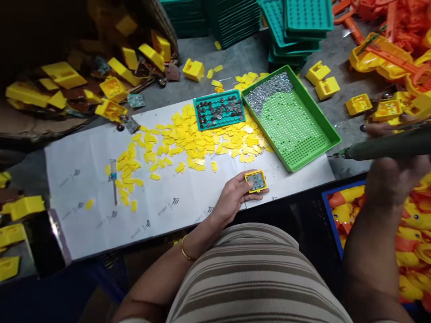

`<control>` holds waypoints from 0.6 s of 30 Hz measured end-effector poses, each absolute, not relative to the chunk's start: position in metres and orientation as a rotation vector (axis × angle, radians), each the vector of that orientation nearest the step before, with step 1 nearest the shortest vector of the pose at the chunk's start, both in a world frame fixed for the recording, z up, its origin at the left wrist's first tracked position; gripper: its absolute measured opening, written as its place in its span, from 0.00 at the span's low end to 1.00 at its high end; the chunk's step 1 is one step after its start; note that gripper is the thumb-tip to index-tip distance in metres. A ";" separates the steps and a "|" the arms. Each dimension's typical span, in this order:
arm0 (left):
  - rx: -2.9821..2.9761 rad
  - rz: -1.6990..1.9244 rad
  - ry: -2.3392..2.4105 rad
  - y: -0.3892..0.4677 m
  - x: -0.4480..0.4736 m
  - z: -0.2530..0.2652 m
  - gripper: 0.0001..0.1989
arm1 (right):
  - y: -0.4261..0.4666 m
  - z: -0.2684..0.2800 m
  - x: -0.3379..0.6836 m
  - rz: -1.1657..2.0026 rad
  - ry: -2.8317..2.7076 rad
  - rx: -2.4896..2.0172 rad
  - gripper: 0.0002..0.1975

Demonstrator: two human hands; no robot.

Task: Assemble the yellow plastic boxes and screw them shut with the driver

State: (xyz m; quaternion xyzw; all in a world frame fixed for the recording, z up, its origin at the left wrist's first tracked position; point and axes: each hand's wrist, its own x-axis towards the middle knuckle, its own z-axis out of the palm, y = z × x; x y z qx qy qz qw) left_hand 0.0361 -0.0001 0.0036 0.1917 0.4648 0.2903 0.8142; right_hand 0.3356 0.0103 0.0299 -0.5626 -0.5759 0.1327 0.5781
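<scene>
My left hand (232,193) grips a small yellow plastic housing (255,191) over the near edge of the white-covered worktop. A grey-green circuit board (257,180) lies in the housing, and my thumb rests on it. At the right, my blurred right hand (393,177) is closed round a dark green power screwdriver (380,146). Its thin bit points left, apart from the housing, close to the corner of a green perforated tray (332,142). Small silver screws (269,92) are heaped at that tray's far end.
Many flat yellow pieces (198,143) lie across the white sheet (175,211), around a teal tray (198,125) of small round metal parts. A cardboard box (170,27) spills yellow housings at left. Teal trays (232,22) are stacked behind. A blue-rimmed crate (332,224) holds yellow duck-like parts.
</scene>
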 end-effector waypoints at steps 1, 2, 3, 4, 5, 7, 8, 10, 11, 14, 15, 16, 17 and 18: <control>0.420 0.594 0.988 0.002 0.038 0.003 0.22 | 0.013 0.029 0.340 0.370 -1.363 -1.255 0.24; 0.431 0.574 0.988 0.004 0.040 0.002 0.22 | 0.015 0.029 0.343 0.463 -1.392 -1.206 0.25; 0.442 0.558 0.994 0.005 0.042 0.002 0.23 | 0.017 0.031 0.345 0.575 -1.424 -1.181 0.25; 0.454 0.545 1.006 0.007 0.044 0.002 0.24 | 0.020 0.034 0.344 0.672 -1.441 -1.184 0.23; 0.466 0.530 1.019 0.008 0.045 0.003 0.24 | 0.022 0.038 0.342 0.729 -1.439 -1.178 0.20; 0.485 0.486 1.028 0.012 0.049 0.005 0.25 | 0.027 0.047 0.335 0.745 -1.396 -1.117 0.15; 0.492 0.463 1.021 0.013 0.051 0.005 0.25 | 0.030 0.050 0.331 0.721 -1.366 -1.067 0.14; 0.506 0.418 0.998 0.017 0.055 0.007 0.25 | 0.037 0.055 0.322 0.651 -1.306 -0.980 0.17; 0.513 0.399 0.988 0.018 0.058 0.008 0.25 | 0.041 0.056 0.317 0.637 -1.281 -0.966 0.18; 0.538 0.355 0.978 0.023 0.065 0.009 0.26 | 0.050 0.055 0.307 0.606 -1.165 -1.026 0.14; 0.546 0.345 0.976 0.024 0.066 0.009 0.26 | 0.053 0.055 0.304 0.587 -1.120 -1.051 0.12; 0.554 0.337 0.972 0.025 0.067 0.009 0.26 | 0.054 0.055 0.303 0.557 -1.087 -1.070 0.11; 0.561 0.331 0.968 0.025 0.067 0.009 0.25 | 0.055 0.056 0.302 0.526 -1.064 -1.085 0.12; 0.565 0.327 0.965 0.026 0.067 0.009 0.25 | 0.056 0.058 0.301 0.507 -1.056 -1.096 0.12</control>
